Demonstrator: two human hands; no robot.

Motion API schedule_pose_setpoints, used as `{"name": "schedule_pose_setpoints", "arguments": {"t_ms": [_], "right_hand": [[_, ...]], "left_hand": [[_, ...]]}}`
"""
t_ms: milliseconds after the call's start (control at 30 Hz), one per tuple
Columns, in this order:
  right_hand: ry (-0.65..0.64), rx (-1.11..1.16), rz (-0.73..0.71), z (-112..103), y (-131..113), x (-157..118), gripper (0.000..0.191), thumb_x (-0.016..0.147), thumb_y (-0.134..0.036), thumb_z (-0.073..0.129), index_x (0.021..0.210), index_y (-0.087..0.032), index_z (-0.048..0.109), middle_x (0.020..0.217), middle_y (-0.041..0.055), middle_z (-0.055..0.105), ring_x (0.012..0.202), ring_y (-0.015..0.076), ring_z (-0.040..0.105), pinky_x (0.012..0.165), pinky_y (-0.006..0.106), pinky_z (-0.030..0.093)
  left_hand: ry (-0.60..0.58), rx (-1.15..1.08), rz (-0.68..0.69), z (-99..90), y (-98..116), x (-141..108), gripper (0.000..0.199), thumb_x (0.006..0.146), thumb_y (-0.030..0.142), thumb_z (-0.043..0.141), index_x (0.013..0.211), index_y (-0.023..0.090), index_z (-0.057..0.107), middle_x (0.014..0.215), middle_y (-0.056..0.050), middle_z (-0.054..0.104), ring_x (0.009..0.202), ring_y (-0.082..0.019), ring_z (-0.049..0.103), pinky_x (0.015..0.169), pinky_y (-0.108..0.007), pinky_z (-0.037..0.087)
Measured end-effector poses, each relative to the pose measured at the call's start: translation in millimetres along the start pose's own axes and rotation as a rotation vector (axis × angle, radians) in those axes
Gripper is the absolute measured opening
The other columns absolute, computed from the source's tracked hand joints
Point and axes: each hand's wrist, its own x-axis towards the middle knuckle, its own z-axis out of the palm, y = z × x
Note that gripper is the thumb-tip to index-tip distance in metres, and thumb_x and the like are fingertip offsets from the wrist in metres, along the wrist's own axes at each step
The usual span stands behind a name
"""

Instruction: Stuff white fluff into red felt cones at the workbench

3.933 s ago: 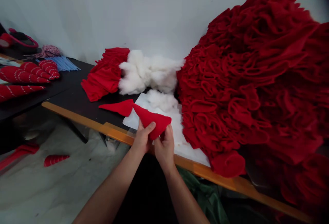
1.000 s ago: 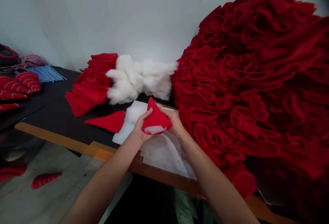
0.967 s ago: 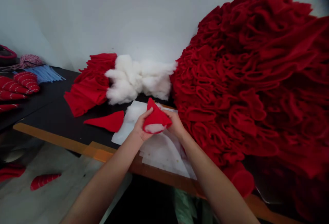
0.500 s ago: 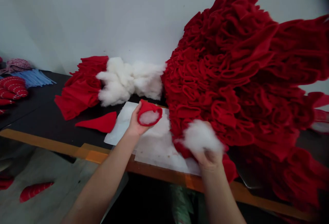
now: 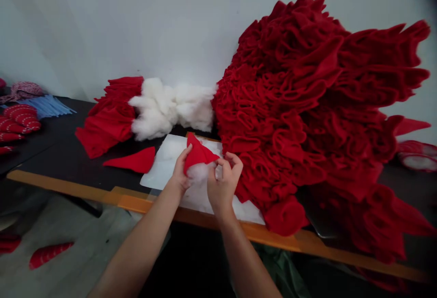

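Right hand had returned from the side: it [image 5: 223, 184] pinched at the stuffing [image 5: 199, 172] filling the red cone's [image 5: 198, 153] mouth, gripped by the left hand [image 5: 179, 175] above the white sheet [image 5: 160, 170]; a second cone [image 5: 133, 161] lay flat, unfilled.

And there it is, a bright red felt cone [image 5: 200, 152] with pure white stuffing [image 5: 198, 172] puffing at its mouth, right against a white sheet [image 5: 162, 166]! Beside it, a flat red felt triangle [image 5: 131, 161] in that same vivid shade. Across the black desk [image 5: 58, 163] with its orange edge [image 5: 68, 189], a scarlet felt stack [image 5: 105, 122] runs into a snowy heap of fluff [image 5: 160, 109]. To the right towers a ruffled crimson mound [image 5: 283, 97], deeper than any other red here! Far left, red cones striped in white [image 5: 17, 125], a red-and-white speckled bundle [image 5: 23, 90], a pale blue fringe [image 5: 48, 106]. And on the grey floor [image 5: 85, 243], one more striped cone [image 5: 51, 254]!
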Motion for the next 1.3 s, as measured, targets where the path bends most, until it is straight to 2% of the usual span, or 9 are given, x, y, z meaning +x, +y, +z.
{"name": "schedule_pose_setpoints", "arguments": {"t_ms": [167,267,433,600,700,867,1067,1200,1300], "right_hand": [[-0.065,0.052,0.197,5,17,-2,0.010,0.076,-0.025,0.048,0.081,-0.019,0.055,0.079,0.0046,0.062,0.074,0.0178,0.058,0.073,0.033,0.047],[-0.080,0.035,0.234,2,28,-2,0.014,0.076,-0.028,0.050,0.084,-0.019,0.057,0.082,0.0051,0.063,0.076,0.0182,0.058,0.075,0.034,0.047],[-0.263,0.099,0.110,-11,32,-20,0.020,0.077,-0.020,0.045,0.090,-0.018,0.060,0.100,0.0104,0.060,0.097,0.0201,0.057,0.088,0.039,0.046],[-0.329,0.186,0.356,-16,22,-47,0.048,0.072,-0.029,0.058,0.117,-0.017,0.049,0.117,0.0135,0.051,0.095,0.0191,0.058,0.078,0.034,0.051],[-0.362,0.180,0.462,-20,15,-48,0.037,0.068,-0.026,0.056,0.104,-0.015,0.054,0.091,0.0064,0.062,0.073,0.0157,0.059,0.067,0.029,0.051],[-0.674,0.373,0.474,-55,16,-19,0.025,0.062,-0.015,0.055,0.086,-0.020,0.062,0.061,-0.0050,0.060,0.050,0.0101,0.053,0.048,0.020,0.043],[-0.368,0.258,0.378,-46,34,34,0.029,0.073,-0.020,0.048,0.096,-0.013,0.065,0.065,-0.0042,0.067,0.048,0.0090,0.056,0.054,0.019,0.048],[-0.360,-0.019,0.295,-30,34,41,0.039,0.075,-0.019,0.052,0.114,-0.012,0.056,0.057,-0.0029,0.065,0.049,0.0154,0.060,0.057,0.024,0.049],[-0.406,-0.053,0.313,-33,35,33,0.026,0.078,-0.027,0.052,0.103,-0.019,0.055,0.053,-0.0019,0.061,0.050,0.0191,0.062,0.053,0.028,0.049]], "left_hand": [[0.047,0.014,-0.232,0.5,0,6,0.032,0.077,0.039,0.061,0.096,0.013,0.060,0.081,-0.006,0.067,0.072,-0.021,0.065,0.061,-0.028,0.053],[0.166,0.053,-0.099,-8.9,-2,-8,0.031,0.075,0.036,0.065,0.099,0.020,0.054,0.076,0.001,0.063,0.056,-0.010,0.058,0.046,-0.019,0.044],[0.228,0.172,0.011,-24.6,-10,-31,0.055,0.065,0.032,0.075,0.109,0.025,0.044,0.087,0.001,0.062,0.060,-0.010,0.058,0.050,-0.020,0.043],[0.213,0.182,0.013,-28.1,-21,-32,0.056,0.063,0.029,0.076,0.109,0.025,0.044,0.093,-0.001,0.062,0.070,-0.013,0.061,0.059,-0.023,0.047],[0.213,0.173,0.051,-27.6,-22,-31,0.055,0.063,0.027,0.076,0.109,0.025,0.044,0.090,0.000,0.062,0.072,-0.012,0.061,0.063,-0.023,0.048],[0.253,0.117,0.081,-30.8,-10,-28,0.047,0.062,0.029,0.076,0.097,0.024,0.046,0.085,0.002,0.060,0.071,-0.013,0.062,0.065,-0.027,0.051],[0.256,0.114,0.134,-34.6,3,-28,0.039,0.067,0.039,0.072,0.092,0.024,0.046,0.087,0.002,0.059,0.069,-0.011,0.059,0.065,-0.030,0.054],[0.214,0.187,0.124,-35.9,6,-31,0.048,0.067,0.038,0.072,0.104,0.027,0.043,0.092,0.001,0.057,0.074,-0.013,0.061,0.066,-0.031,0.054],[0.194,0.260,0.102,-38.4,6,-35,0.071,0.058,0.022,0.078,0.117,0.029,0.039,0.089,0.002,0.053,0.073,-0.011,0.061,0.068,-0.028,0.053]]}}
